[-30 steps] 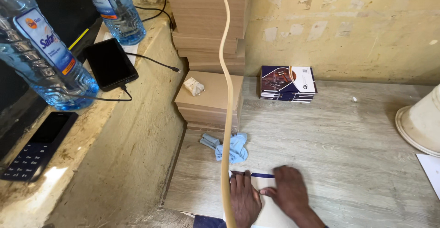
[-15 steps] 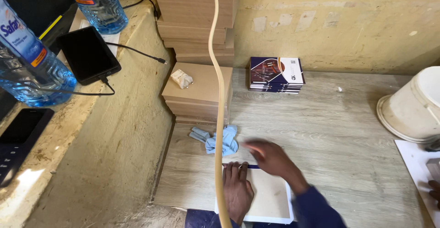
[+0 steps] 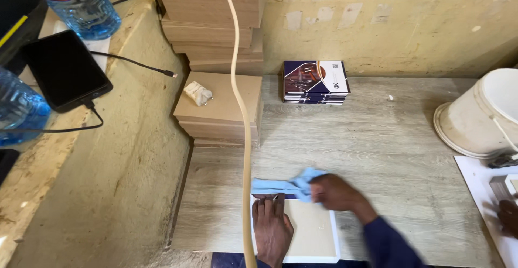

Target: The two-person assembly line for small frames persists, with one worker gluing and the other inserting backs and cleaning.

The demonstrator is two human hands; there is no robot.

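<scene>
Pale wood-grain tabletop carries the work at its near edge, where the left hand lies flat with fingers spread on a tan board with a white border, apparently pinning it down. Just beyond, the right hand is clenched around a light blue cloth pressed along the board's far edge. Farther back sit a stack of plain boards, a pile of dark booklets and a white bucket lying on its side

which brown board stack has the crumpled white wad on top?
The low stack of brown boards standing forward on the table, with the white wad on its top sheet. The taller stack behind it against the wall carries nothing.
</scene>
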